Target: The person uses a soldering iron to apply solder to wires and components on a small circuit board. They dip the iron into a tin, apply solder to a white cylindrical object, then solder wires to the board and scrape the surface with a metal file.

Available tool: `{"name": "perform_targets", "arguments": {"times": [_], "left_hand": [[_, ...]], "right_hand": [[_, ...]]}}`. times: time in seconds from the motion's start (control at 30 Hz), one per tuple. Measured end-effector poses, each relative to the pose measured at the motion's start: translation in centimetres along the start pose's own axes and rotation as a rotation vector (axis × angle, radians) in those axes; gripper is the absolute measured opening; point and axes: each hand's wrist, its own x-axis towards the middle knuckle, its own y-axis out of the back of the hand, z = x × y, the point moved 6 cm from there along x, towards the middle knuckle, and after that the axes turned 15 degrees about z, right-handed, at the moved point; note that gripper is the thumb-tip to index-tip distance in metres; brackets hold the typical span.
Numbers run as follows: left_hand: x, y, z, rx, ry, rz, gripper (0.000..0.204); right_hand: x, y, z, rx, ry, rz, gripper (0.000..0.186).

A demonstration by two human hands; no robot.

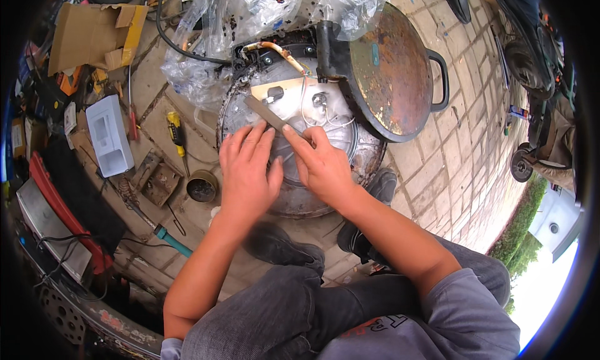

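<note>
An opened round electric griddle (369, 154) lies between my feet, its underside up, with thin white wires and a fibre-sleeved cable on it. The rusty lid (400, 66) with a black handle leans back to the right. My right hand (322, 166) grips a flat, brownish metal strip (267, 114) by its lower end, index finger along it. The strip slants up and left over the white central part. On the left of the griddle lies my left hand (250, 169), fingers stretched out, fingertips close to the strip. Whether they touch it I cannot tell.
Clear plastic bags (206, 47) bunch behind the griddle. To the left are a yellow screwdriver (175, 135), a small round tin (202, 186), a rusty metal box (159, 177), a white plastic tray (109, 136) and a cardboard box (94, 38). A wheeled item (522, 163) stands far right.
</note>
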Motion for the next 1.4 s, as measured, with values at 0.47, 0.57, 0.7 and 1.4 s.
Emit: {"name": "perform_targets", "arguments": {"times": [0.47, 0.57, 0.7, 1.4], "left_hand": [[0.0, -0.4, 0.1, -0.011, 0.016, -0.015, 0.049], [0.1, 0.2, -0.1, 0.004, 0.02, -0.01, 0.045], [-0.1, -0.3, 0.1, -0.023, 0.027, -0.013, 0.04], [0.1, -0.1, 0.0, -0.035, 0.02, -0.005, 0.036]], "right_hand": [[1.3, -0.5, -0.2, 0.001, -0.021, 0.033, 0.051], [-0.3, 0.0, -0.2, 0.0, -0.014, 0.009, 0.051], [1.7, -0.8, -0.7, -0.044, -0.033, -0.012, 0.053], [0.4, -0.7, -0.4, -0.005, -0.031, 0.02, 0.055]]}}
